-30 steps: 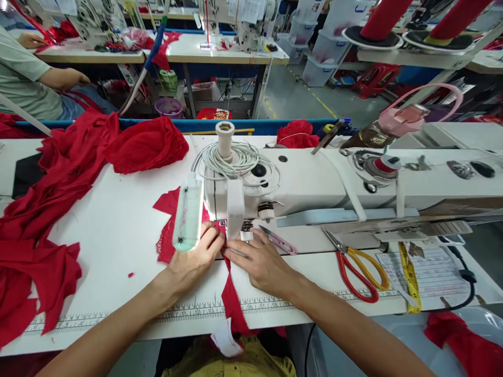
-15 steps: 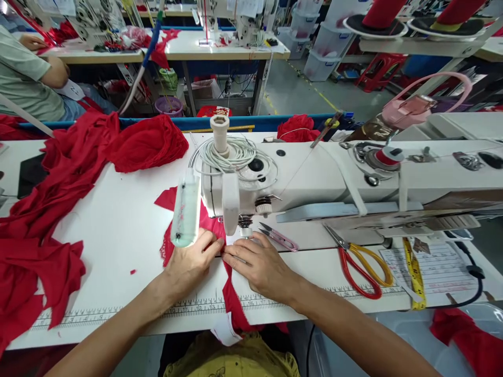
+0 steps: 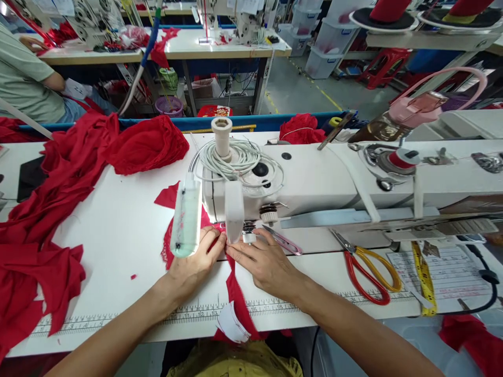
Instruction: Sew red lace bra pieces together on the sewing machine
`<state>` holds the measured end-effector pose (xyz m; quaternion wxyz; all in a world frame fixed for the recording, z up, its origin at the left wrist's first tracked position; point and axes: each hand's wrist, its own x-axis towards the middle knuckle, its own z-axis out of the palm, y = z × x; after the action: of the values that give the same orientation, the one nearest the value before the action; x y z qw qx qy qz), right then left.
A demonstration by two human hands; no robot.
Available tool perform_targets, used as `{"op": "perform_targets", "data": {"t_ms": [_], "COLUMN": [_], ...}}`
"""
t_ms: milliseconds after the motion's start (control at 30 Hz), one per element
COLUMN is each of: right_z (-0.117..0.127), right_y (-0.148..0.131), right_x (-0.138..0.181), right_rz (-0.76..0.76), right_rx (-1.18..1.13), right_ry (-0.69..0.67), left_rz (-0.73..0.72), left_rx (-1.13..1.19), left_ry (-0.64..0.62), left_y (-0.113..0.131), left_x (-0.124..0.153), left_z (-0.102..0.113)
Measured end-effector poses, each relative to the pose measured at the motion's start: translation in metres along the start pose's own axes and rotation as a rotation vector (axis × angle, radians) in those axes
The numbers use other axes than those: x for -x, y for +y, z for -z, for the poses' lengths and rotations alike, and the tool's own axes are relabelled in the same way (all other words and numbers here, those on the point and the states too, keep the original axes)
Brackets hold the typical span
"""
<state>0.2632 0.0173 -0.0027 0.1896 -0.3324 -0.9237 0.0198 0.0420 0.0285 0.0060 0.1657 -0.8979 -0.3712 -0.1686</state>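
Note:
Both hands meet at the needle area of a white sewing machine (image 3: 314, 180), over a strip of red fabric (image 3: 237, 288). My left hand (image 3: 195, 256) pinches the fabric just left of the presser foot, its fingertips partly behind the machine's lamp (image 3: 186, 217). My right hand (image 3: 264, 259) presses its fingers together on the same fabric at the right of the foot. The strip hangs down over the table's front edge, with a white paper label (image 3: 233, 323) on it. The needle itself is hidden by the machine head.
Thread snips (image 3: 286, 242) lie right of my right hand, then scissors (image 3: 369, 269) and a yellow tape measure (image 3: 424, 283). Red fabric pieces (image 3: 43, 209) are heaped at the left. A co-worker (image 3: 23, 89) sits at another machine, far left.
The red strip has been drawn slightly further up toward the needle, and its paper label has risen and turned. Both hands keep nearly the same place. The view has shifted a little.

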Motion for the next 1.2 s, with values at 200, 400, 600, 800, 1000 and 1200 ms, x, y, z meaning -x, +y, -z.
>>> {"op": "perform_targets", "data": {"t_ms": [200, 400, 600, 800, 1000, 1200], "right_z": [0.0, 0.003, 0.003, 0.003, 0.004, 0.003], "right_y": [0.002, -0.006, -0.007, -0.007, -0.007, -0.007], "right_x": [-0.002, 0.002, 0.001, 0.002, 0.003, 0.003], "right_rz": [-0.041, 0.025, 0.027, 0.037, 0.043, 0.032], "right_rx": [0.01, -0.039, -0.042, -0.041, -0.051, -0.045], "right_ry": [-0.06, 0.004, 0.003, 0.043, 0.062, 0.071], "left_rz": [0.033, 0.101, 0.083, 0.051, 0.039, 0.031], "left_rx": [-0.023, 0.131, 0.183, 0.171, 0.101, 0.004], "left_ry": [-0.044, 0.075, 0.026, -0.039, -0.046, -0.042], "left_y": [-0.001, 0.001, -0.001, 0.002, 0.007, 0.015], "left_x": [-0.004, 0.0, 0.002, 0.002, 0.005, 0.006], "left_z": [-0.003, 0.005, 0.006, 0.004, 0.009, 0.011]}}
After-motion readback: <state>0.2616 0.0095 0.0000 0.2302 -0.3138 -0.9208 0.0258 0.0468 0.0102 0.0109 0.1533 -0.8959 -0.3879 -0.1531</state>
